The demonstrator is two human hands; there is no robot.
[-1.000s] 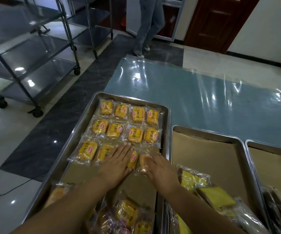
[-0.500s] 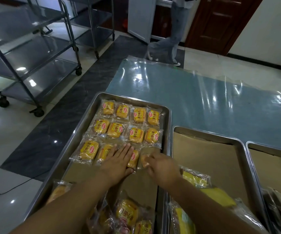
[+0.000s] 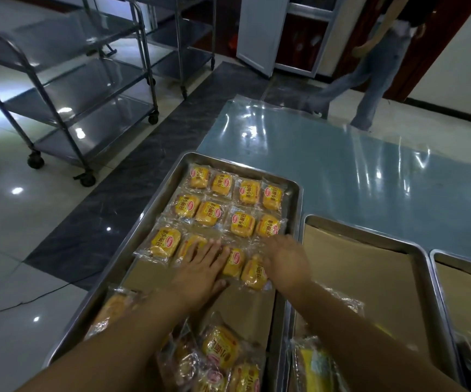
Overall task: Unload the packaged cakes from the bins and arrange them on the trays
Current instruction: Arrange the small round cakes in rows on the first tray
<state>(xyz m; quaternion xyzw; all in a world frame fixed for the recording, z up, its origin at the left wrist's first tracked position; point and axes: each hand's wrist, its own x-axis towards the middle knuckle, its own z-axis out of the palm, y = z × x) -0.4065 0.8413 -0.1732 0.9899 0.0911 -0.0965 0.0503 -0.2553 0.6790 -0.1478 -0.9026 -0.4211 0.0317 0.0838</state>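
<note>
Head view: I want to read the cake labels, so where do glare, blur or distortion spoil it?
In the head view, lamp glare streaks the table film; the walking person and right hand are motion-blurred; the cart bows from the wide lens; the arranged cakes look sharp.

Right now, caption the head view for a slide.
Left hand and right hand arrange third-row packaged cakes on the tray.
</note>
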